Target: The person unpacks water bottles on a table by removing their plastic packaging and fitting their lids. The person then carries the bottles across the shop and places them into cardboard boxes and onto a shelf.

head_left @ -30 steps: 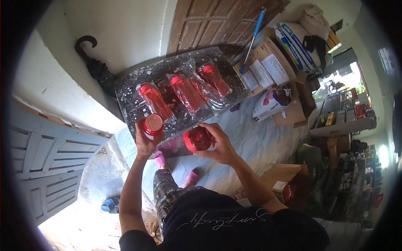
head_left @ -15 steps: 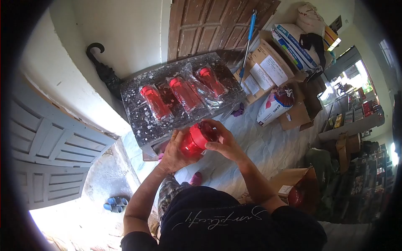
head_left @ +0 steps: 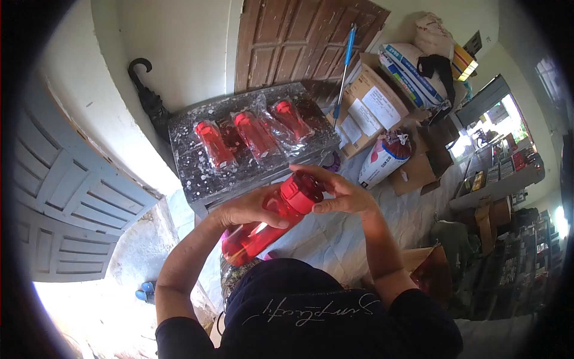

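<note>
A clear red water bottle (head_left: 248,238) with a red cap is held tilted in front of my body, its cap end up and to the right. My left hand (head_left: 254,209) is wrapped round the bottle's body, thumb across the front. Fingers and thumb of my right hand (head_left: 341,194) grip the cap from the right. Beyond the hands, three red bottles in clear plastic bags lie on a dark speckled table (head_left: 197,185): a left one (head_left: 215,145), a middle one (head_left: 256,136) and a right one (head_left: 294,121).
A black umbrella (head_left: 149,99) leans by the wall left of the table. To the right stand a cardboard box (head_left: 371,105) with papers on it, a blue-handled pole (head_left: 348,54) and a white sack (head_left: 384,158). Blue slippers (head_left: 145,291) lie by the doorway at lower left.
The bottle has turned from pointing end-on to lying slantwise, so its full length shows. My left hand has shifted along its body, and my right hand stays at the cap.
</note>
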The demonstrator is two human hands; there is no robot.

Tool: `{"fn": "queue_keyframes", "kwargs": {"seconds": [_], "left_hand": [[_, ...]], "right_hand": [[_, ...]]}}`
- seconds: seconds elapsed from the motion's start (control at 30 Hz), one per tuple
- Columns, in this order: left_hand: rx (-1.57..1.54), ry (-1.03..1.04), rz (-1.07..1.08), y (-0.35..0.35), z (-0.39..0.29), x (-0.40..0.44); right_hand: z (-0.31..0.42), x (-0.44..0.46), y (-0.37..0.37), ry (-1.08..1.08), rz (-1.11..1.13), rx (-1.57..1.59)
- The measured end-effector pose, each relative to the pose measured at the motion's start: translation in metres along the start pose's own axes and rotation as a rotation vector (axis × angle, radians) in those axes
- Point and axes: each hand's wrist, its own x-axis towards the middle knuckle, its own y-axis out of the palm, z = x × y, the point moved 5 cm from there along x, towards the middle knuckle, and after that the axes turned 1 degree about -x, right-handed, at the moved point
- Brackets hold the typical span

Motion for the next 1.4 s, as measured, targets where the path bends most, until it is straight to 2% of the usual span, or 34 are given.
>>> {"fn": "queue_keyframes", "kwargs": {"seconds": [0.03,0.07,0.1,0.2,0.23,0.27,0.3,0.33,0.37,0.4,0.43,0.47,0.5,0.6,0.67,0.7,0.8,0.83,0.9,0.97,1.1,1.17,1.33,1.4], "left_hand": [[0.011,0.01,0.002,0.002,0.001,0.003],[-0.115,-0.037,0.082,0.005,0.009,0.007],[-0.241,-0.086,0.163,0.013,0.01,0.009],[-0.304,-0.122,0.183,0.026,0.004,0.016],[-0.292,-0.123,0.196,0.031,0.003,0.022],[-0.073,-0.008,0.092,0.027,0.0,0.031],[0.144,0.108,-0.01,0.025,-0.004,0.039],[0.152,0.107,0.006,0.028,0.0,0.044],[0.326,0.13,-0.065,0.026,0.003,0.047],[0.417,0.145,-0.093,0.029,-0.002,0.049],[0.508,0.158,-0.124,0.033,-0.007,0.051],[0.487,0.035,-0.097,0.037,-0.007,0.051],[0.465,-0.089,-0.072,0.042,-0.006,0.052],[0.554,-0.068,-0.05,0.048,-0.003,0.063],[0.649,-0.03,-0.072,0.054,-0.005,0.069],[0.74,0.008,-0.103,0.056,-0.007,0.071],[0.754,-0.002,-0.056,0.053,0.003,0.081],[0.757,-0.007,-0.051,0.054,-0.001,0.08],[0.526,-0.193,0.067,0.057,-0.001,0.077],[0.492,-0.231,0.109,0.054,0.011,0.082],[0.486,-0.227,0.115,0.054,0.015,0.081],[0.527,-0.233,0.126,0.054,0.022,0.084],[0.527,-0.272,0.172,0.052,0.033,0.086],[0.389,-0.297,0.173,0.049,0.035,0.086]], "right_hand": [[0.007,-0.004,0.0,0.006,0.063,-0.032],[0.012,-0.008,0.0,0.012,0.125,-0.065],[0.016,-0.012,-0.002,0.004,0.121,-0.076],[0.024,-0.025,-0.01,0.009,0.104,-0.115],[0.017,-0.03,-0.018,0.136,0.047,-0.181],[0.009,-0.037,-0.026,0.264,-0.011,-0.244],[-0.001,-0.041,-0.026,0.261,-0.029,-0.247],[-0.019,-0.046,-0.028,0.341,-0.17,-0.284],[-0.031,-0.055,-0.033,0.422,-0.31,-0.318],[-0.029,-0.061,-0.034,0.421,-0.326,-0.317],[-0.022,-0.064,-0.031,0.303,-0.303,-0.322],[-0.014,-0.067,-0.03,0.186,-0.278,-0.328],[-0.012,-0.071,-0.032,0.185,-0.29,-0.326],[0.0,-0.078,-0.034,0.088,-0.221,-0.304],[-0.014,-0.085,-0.04,0.62,-0.225,-0.312],[-0.015,-0.087,-0.043,0.618,-0.233,-0.307],[-0.035,-0.104,-0.051,0.842,-0.284,-0.161],[-0.026,-0.104,-0.052,0.505,-0.221,-0.2],[-0.016,-0.107,-0.052,0.169,-0.159,-0.229],[-0.017,-0.106,-0.045,0.081,-0.014,-0.361],[-0.035,-0.109,-0.043,0.089,-0.08,-0.218],[-0.042,-0.115,-0.042,0.551,-0.123,-0.136],[-0.058,-0.123,-0.04,0.41,-0.253,-0.05],[-0.063,-0.126,-0.046,0.36,-0.287,-0.019]]}}
